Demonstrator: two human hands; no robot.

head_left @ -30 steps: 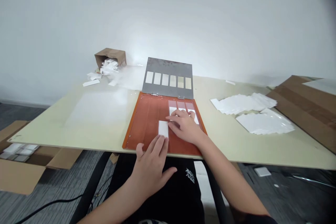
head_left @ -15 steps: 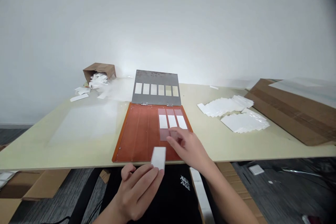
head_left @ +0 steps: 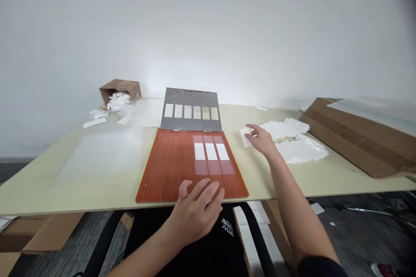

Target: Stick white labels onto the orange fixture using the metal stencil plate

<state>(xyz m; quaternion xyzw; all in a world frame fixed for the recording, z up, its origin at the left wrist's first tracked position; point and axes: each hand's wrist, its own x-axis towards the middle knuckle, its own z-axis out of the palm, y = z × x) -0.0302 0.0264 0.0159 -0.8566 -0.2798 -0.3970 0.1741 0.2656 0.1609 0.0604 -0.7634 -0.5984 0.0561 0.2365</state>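
My right hand reaches over the left end of a fanned row of white sleeves. Its thumb and index finger are apart, beside the endmost white piece; whether they touch it is unclear. My left hand hovers palm down at the front edge of an orange board, its bent fingers apart. No object shows in it, though its palm is hidden. Three white cards in clear sleeves lie side by side on the board's right half. A grey metal plate with several rectangular cutouts is hinged up behind.
A small cardboard box with white pieces spilling out lies at the back left. Clear film covers part of the left tabletop. More fanned sleeves lie at right, near a large cardboard box.
My right hand has moved right and away from me, from the board to the fanned sleeves. My left hand has moved up and right; the white card it held no longer shows.
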